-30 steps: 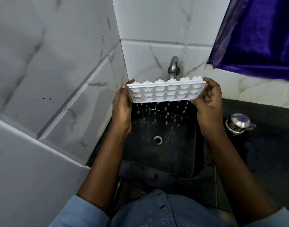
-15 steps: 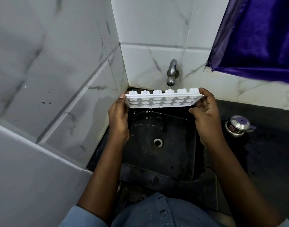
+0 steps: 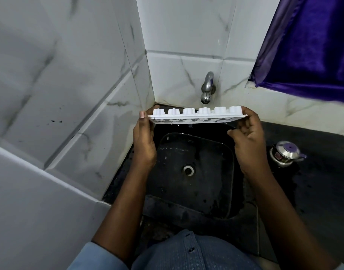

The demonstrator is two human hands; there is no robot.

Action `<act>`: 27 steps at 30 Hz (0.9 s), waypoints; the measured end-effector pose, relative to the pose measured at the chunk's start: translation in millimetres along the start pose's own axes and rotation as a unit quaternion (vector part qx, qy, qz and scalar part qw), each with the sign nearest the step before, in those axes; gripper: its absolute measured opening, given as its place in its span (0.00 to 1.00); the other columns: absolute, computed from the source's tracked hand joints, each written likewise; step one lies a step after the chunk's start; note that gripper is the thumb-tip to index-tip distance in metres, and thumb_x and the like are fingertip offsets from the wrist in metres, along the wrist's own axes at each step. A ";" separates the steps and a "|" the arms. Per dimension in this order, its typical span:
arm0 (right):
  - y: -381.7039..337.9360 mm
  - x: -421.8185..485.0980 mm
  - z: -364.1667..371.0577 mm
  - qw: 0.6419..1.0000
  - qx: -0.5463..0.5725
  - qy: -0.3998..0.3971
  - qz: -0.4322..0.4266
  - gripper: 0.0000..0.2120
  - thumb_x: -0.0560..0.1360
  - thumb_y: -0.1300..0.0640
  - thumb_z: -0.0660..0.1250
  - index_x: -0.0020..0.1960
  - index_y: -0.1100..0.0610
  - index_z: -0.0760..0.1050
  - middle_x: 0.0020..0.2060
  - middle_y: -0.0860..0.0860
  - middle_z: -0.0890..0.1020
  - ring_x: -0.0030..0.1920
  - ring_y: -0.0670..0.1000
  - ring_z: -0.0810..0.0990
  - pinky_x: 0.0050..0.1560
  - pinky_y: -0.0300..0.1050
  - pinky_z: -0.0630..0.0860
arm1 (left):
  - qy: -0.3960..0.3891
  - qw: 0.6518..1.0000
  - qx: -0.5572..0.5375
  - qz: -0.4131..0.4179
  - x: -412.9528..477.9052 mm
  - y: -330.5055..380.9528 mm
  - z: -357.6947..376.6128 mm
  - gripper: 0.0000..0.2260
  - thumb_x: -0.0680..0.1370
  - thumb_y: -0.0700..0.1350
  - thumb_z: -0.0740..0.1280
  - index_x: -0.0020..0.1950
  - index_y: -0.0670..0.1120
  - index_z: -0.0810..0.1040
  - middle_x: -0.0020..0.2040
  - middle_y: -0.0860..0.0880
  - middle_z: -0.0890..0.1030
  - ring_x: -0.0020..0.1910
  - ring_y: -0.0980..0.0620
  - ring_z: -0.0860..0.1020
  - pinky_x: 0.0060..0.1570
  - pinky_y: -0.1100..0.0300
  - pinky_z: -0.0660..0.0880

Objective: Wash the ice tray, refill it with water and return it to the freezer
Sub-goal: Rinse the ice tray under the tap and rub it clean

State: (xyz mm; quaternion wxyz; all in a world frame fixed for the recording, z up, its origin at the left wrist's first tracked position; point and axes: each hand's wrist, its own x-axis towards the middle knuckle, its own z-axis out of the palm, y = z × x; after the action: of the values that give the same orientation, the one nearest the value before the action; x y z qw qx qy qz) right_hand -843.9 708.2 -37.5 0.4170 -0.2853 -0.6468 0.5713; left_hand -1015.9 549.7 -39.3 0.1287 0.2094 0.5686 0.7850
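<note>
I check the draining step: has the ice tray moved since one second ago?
Yes. The ice tray came down: it covered the spout of the tap earlier, and now lies just below it, held flatter.

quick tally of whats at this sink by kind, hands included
ice tray: 1
tap: 1
sink: 1
steel pot: 1
curtain: 1
hands: 2, left hand and right hand, both holding the tray
total: 7
</note>
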 end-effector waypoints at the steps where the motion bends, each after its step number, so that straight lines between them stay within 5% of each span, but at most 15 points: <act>1: -0.6 -0.4 -0.2 1.000 -0.009 -0.005 -0.006 0.29 0.75 0.77 0.62 0.71 0.55 0.71 0.59 0.47 0.82 0.61 0.45 0.81 0.62 0.43 0.77 | 0.002 1.000 0.002 0.003 0.2 -1.1 -0.1 0.22 0.86 0.60 0.53 0.62 0.51 0.83 0.59 0.52 0.87 0.64 0.51 0.82 0.68 0.52 0.74; 5: -3.8 -1.7 -2.1 0.999 -0.035 -0.005 -0.025 0.29 0.76 0.76 0.63 0.73 0.56 0.70 0.58 0.47 0.82 0.56 0.41 0.80 0.55 0.35 0.76 | 0.001 1.000 0.010 0.018 1.6 -3.1 -1.3 0.25 0.83 0.63 0.56 0.64 0.47 0.83 0.63 0.45 0.86 0.67 0.44 0.81 0.74 0.41 0.72; 10: -4.1 -1.9 -6.4 0.998 -0.051 -0.001 -0.047 0.30 0.76 0.76 0.63 0.75 0.57 0.69 0.61 0.47 0.80 0.59 0.41 0.79 0.59 0.38 0.77 | 0.008 0.998 0.024 0.051 -2.2 1.1 2.5 0.23 0.87 0.56 0.53 0.64 0.45 0.82 0.56 0.52 0.87 0.62 0.48 0.83 0.64 0.51 0.77; 13: -4.7 -3.4 -7.6 0.996 -0.051 -0.011 -0.065 0.31 0.76 0.76 0.62 0.76 0.58 0.67 0.62 0.45 0.80 0.64 0.47 0.80 0.65 0.46 0.77 | 0.021 0.997 0.009 0.069 -2.4 3.8 3.8 0.24 0.85 0.57 0.56 0.65 0.42 0.82 0.59 0.50 0.87 0.63 0.44 0.82 0.67 0.45 0.76; 18: -5.8 -10.8 -9.4 0.996 -0.049 -0.027 -0.074 0.33 0.75 0.79 0.59 0.77 0.59 0.62 0.65 0.46 0.76 0.65 0.46 0.78 0.63 0.41 0.76 | -0.025 0.997 -0.061 0.049 10.0 -2.4 3.3 0.22 0.78 0.53 0.62 0.65 0.44 0.84 0.70 0.38 0.80 0.74 0.33 0.73 0.77 0.33 0.64; 23: 13.1 -0.8 -19.1 0.991 -0.121 -0.052 0.001 0.32 0.70 0.62 0.61 0.73 0.49 0.65 0.65 0.54 0.77 0.63 0.53 0.78 0.67 0.66 0.75 | -0.063 0.995 -0.061 -0.049 15.3 -14.4 1.1 0.27 0.72 0.46 0.60 0.69 0.40 0.79 0.73 0.38 0.77 0.77 0.37 0.71 0.80 0.38 0.61; 27: 10.3 -4.8 -20.9 0.990 -0.130 -0.052 -0.017 0.36 0.71 0.62 0.62 0.78 0.47 0.62 0.73 0.51 0.73 0.74 0.53 0.72 0.75 0.63 0.68 | -0.064 0.995 -0.069 -0.025 7.8 -21.1 -0.1 0.27 0.69 0.50 0.62 0.66 0.43 0.81 0.71 0.40 0.79 0.76 0.39 0.72 0.76 0.46 0.69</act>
State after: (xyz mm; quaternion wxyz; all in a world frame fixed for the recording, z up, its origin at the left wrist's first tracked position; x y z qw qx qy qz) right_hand -824.6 716.4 -48.6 0.3518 -0.2958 -0.7415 0.4888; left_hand -1023.5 559.8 -57.9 0.1987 0.2360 0.5085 0.8039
